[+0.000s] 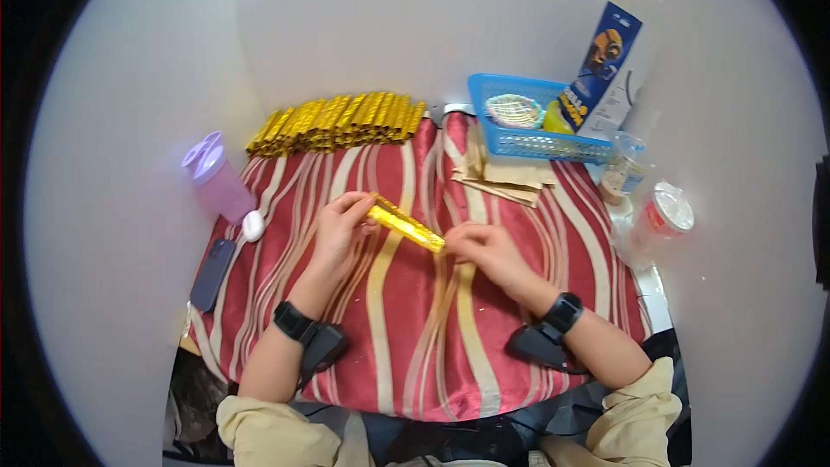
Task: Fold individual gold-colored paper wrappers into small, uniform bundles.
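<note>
we see a gold strip (pixel 406 229) held up over the striped cloth (pixel 389 380), between the two hands. the left hand (pixel 335 232) has it by the upper-left end: thumb and forefinger are closed on it in a pinch. the right hand (pixel 493 252) is at the other end, its fingers bunched together, with the tips against or just beside the strip's tip; we cannot tell whether they grip it or only touch it.

from the left fingers, the strip runs off to the right and toward the wearer; from the right fingers, it lies to the left and slightly away. the left hand is the nearer of the two, since it overlaps its end, while the right one meets only the far tip.

the long axis slants, with the far end at the left fingers and the near end pointing at the right fingertips. we make out a darker line along the upper long edge, perhaps a fold, though it is too small to be sure.

beyond the hands, to the far left, we see a pile of gold rolls (pixel 337 124), most pointing roughly away from the wearer, well apart from the strip.
</note>
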`<state>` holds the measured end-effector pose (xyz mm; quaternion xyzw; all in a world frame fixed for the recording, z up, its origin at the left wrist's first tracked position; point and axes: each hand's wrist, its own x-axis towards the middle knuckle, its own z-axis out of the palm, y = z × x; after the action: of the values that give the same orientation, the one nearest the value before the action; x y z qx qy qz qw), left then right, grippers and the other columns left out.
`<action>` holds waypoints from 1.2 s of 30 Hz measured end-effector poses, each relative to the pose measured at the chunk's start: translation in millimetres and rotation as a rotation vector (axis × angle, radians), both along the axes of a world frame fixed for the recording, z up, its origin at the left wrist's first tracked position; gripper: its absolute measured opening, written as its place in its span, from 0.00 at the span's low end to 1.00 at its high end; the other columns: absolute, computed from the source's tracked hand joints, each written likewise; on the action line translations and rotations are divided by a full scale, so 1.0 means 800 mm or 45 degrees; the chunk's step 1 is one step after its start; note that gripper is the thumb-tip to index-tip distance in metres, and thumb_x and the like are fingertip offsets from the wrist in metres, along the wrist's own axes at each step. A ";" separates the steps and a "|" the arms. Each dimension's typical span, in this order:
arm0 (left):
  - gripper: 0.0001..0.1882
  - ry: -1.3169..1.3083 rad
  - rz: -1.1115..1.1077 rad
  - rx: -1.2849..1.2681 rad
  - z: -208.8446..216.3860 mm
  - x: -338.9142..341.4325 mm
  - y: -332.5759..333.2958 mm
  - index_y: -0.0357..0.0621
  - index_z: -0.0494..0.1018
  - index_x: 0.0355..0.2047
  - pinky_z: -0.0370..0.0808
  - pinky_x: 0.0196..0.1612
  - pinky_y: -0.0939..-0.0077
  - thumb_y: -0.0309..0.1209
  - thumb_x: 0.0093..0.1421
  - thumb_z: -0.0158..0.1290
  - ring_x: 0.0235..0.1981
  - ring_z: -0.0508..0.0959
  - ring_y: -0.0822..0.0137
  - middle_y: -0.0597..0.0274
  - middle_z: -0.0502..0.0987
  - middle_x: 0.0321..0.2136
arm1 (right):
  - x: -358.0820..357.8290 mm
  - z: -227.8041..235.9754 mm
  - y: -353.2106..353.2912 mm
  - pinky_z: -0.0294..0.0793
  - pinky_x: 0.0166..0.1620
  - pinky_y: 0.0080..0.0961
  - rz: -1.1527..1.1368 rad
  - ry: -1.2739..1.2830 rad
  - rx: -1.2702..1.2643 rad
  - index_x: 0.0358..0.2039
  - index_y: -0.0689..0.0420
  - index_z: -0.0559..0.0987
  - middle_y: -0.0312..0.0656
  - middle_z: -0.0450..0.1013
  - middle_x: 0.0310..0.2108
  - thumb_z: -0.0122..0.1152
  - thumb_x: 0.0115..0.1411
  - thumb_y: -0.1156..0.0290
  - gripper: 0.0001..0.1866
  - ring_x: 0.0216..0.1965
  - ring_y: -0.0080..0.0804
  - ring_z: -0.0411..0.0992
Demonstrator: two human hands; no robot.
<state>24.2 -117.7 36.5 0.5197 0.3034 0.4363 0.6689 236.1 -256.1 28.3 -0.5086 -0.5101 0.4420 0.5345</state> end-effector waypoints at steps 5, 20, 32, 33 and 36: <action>0.10 0.346 -0.452 0.056 0.014 0.006 -0.006 0.36 0.76 0.38 0.76 0.30 0.87 0.32 0.62 0.56 0.27 0.78 0.77 0.64 0.78 0.29 | 0.022 0.024 -0.004 0.70 0.37 0.17 -0.216 -0.090 0.115 0.39 0.62 0.80 0.32 0.75 0.29 0.53 0.66 0.63 0.14 0.35 0.18 0.73; 0.12 0.242 -0.837 -0.079 0.003 0.013 -0.033 0.35 0.75 0.44 0.77 0.45 0.79 0.26 0.60 0.57 0.39 0.79 0.71 0.59 0.79 0.38 | -0.004 0.012 -0.005 0.74 0.43 0.18 0.168 0.100 -0.051 0.45 0.60 0.76 0.36 0.76 0.38 0.58 0.64 0.70 0.11 0.38 0.20 0.74; 0.08 0.138 -0.851 -0.070 -0.010 0.016 -0.029 0.39 0.74 0.38 0.77 0.43 0.78 0.26 0.59 0.58 0.38 0.79 0.72 0.62 0.78 0.37 | -0.003 0.018 -0.009 0.75 0.43 0.19 0.208 0.143 -0.081 0.43 0.60 0.76 0.36 0.75 0.38 0.60 0.63 0.71 0.10 0.37 0.21 0.74; 0.07 0.136 -0.849 -0.080 -0.011 0.016 -0.029 0.40 0.74 0.38 0.77 0.43 0.78 0.27 0.59 0.58 0.37 0.79 0.72 0.63 0.78 0.37 | -0.001 0.017 -0.008 0.75 0.44 0.19 0.225 0.116 -0.078 0.43 0.60 0.76 0.36 0.75 0.38 0.59 0.63 0.71 0.10 0.37 0.21 0.74; 0.08 0.077 -0.922 -0.015 -0.011 0.015 -0.031 0.42 0.75 0.37 0.76 0.42 0.81 0.31 0.61 0.58 0.37 0.78 0.75 0.66 0.78 0.36 | 0.005 0.013 -0.008 0.75 0.44 0.18 0.249 0.079 -0.070 0.42 0.61 0.76 0.36 0.75 0.37 0.59 0.63 0.72 0.09 0.37 0.21 0.74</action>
<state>36.6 -142.8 28.1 0.6024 0.1218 0.1537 0.7738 240.2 -262.8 38.3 -0.4568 -0.5284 0.5214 0.4902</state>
